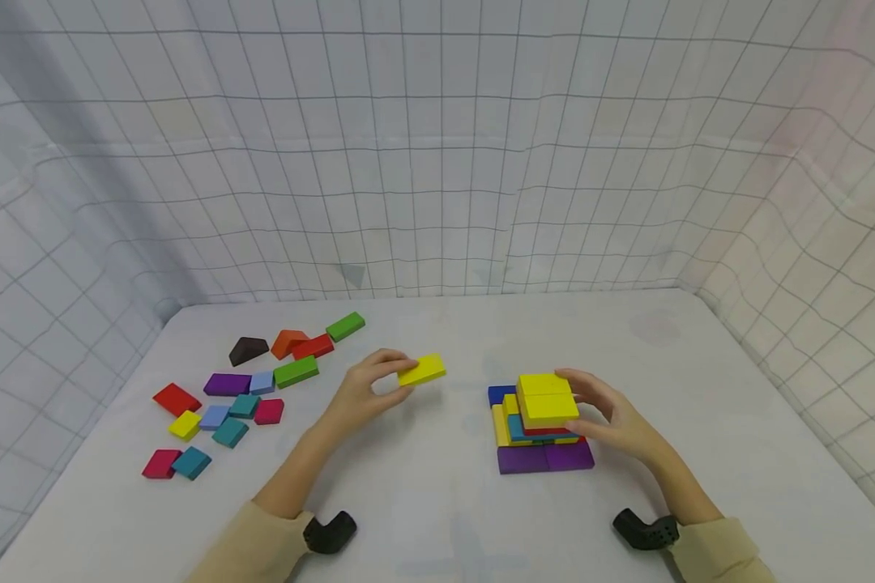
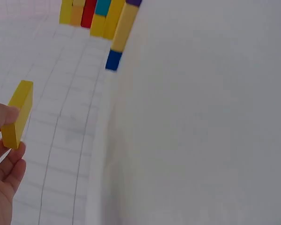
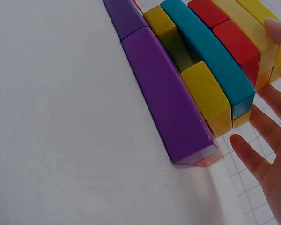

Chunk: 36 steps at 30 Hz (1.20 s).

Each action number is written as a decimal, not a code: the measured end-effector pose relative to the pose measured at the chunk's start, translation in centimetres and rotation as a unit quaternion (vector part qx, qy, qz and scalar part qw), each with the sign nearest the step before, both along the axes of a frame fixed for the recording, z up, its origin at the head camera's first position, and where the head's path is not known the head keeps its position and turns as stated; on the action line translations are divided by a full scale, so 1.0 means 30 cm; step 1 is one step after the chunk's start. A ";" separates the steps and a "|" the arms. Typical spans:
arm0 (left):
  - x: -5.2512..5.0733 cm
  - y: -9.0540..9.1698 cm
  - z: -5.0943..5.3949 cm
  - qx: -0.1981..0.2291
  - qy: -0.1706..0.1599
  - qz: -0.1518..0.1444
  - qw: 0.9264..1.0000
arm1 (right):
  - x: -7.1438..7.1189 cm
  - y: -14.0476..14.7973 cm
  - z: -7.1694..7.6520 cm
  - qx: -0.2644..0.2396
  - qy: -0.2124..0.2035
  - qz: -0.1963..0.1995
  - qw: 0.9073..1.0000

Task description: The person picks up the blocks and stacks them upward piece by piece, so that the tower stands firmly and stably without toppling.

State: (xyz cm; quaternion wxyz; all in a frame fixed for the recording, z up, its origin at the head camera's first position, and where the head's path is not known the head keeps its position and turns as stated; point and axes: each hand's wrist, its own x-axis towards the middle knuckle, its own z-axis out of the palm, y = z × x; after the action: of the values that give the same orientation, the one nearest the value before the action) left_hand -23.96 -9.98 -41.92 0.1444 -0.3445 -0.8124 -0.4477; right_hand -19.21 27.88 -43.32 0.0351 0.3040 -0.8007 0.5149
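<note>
A yellow, rectangular, wooden-looking block [image 1: 428,369] is pinched by the left hand [image 1: 362,390] above the surface [image 1: 437,510]; a multicoloured block stack [image 1: 547,414], gripped near its top by the right hand [image 1: 623,421], could be skewed by uneven squeezing.

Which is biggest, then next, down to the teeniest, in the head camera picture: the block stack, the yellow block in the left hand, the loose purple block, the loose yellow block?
1. Block stack
2. Held yellow block and loose purple block: too alike to rank
3. Loose yellow block
</note>
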 end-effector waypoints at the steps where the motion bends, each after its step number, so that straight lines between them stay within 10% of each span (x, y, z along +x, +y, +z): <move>1: -0.002 0.037 0.010 0.011 0.001 -0.011 1.000 | -0.001 -0.001 0.000 0.000 -0.001 0.000 1.000; 15: 0.006 0.397 0.058 0.009 -0.024 -0.107 0.994 | -0.003 -0.008 0.009 0.001 0.003 0.022 1.000; 36: 0.024 0.471 0.066 -0.050 -0.050 -0.126 0.989 | -0.002 0.001 0.001 -0.008 -0.012 0.012 1.000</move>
State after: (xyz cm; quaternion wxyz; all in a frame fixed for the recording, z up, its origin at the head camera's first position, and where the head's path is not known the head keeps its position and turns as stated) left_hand -23.23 4.16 -39.94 0.0283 -0.4280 -0.7899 -0.4383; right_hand -19.27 27.91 -43.29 0.0215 0.3075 -0.7931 0.5254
